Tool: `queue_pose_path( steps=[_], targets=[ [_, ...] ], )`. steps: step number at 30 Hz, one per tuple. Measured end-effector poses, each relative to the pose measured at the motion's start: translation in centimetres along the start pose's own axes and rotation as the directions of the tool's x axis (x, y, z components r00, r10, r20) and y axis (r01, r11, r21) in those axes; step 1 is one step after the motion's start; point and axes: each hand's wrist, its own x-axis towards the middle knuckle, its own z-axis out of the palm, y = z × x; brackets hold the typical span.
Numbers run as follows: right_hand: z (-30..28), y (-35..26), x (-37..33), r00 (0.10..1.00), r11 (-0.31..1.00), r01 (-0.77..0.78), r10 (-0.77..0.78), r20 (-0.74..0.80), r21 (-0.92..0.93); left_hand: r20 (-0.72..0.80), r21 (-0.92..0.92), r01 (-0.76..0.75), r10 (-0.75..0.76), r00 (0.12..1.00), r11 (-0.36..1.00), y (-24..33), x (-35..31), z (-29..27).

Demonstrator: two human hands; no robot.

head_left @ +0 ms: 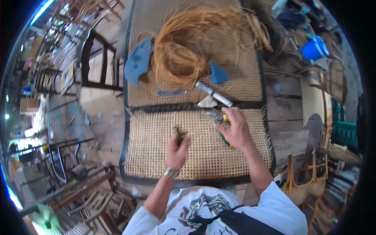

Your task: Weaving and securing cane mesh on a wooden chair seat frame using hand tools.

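Observation:
A cane-webbed panel with a black frame [124, 141] lies in front of me. Over its near section, my left hand [177, 154] is closed around a small olive-brown object [178, 133], too blurred to name. To its right, my right hand [238, 128] curls its fingers and thumb about pliers with green and yellow handles [224, 139], their metal jaws pointing left. Just beyond lie a silver tube-like tool [213, 94] and a pale wedge-shaped piece [207, 102]. A flat grey strip [171, 93] rests farther left on the webbing.
Coiled tan cane strands [180, 62] cover the far section, between two blue scraps, a larger one [138, 62] and a smaller one [218, 73]. A dark chair frame [103, 62] stands left. A blue bucket [314, 49] is far right, a rattan frame [305, 176] near right.

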Motion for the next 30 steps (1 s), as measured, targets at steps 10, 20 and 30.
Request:
queue_pose_path(
  steps=[10,20,30],
  targets=[
    [-6.6,-2.2,-20.9,0.755,0.759,-0.639,0.650,-0.087,0.125,-0.019,0.451,0.059,-0.057,0.998,0.890,-1.1,-4.4,-8.5],
    [-5.5,-13.8,-39.7,0.347,0.414,-0.899,0.871,-0.348,0.140,0.575,0.742,-0.567,0.094,0.813,0.358,-2.0,-5.1,-5.0],
    [2.3,-8.0,-52.8,0.307,0.297,-0.941,0.951,0.041,0.161,0.345,0.897,-0.376,0.161,0.925,0.233,-1.7,-8.6,-1.6]
  ],
)
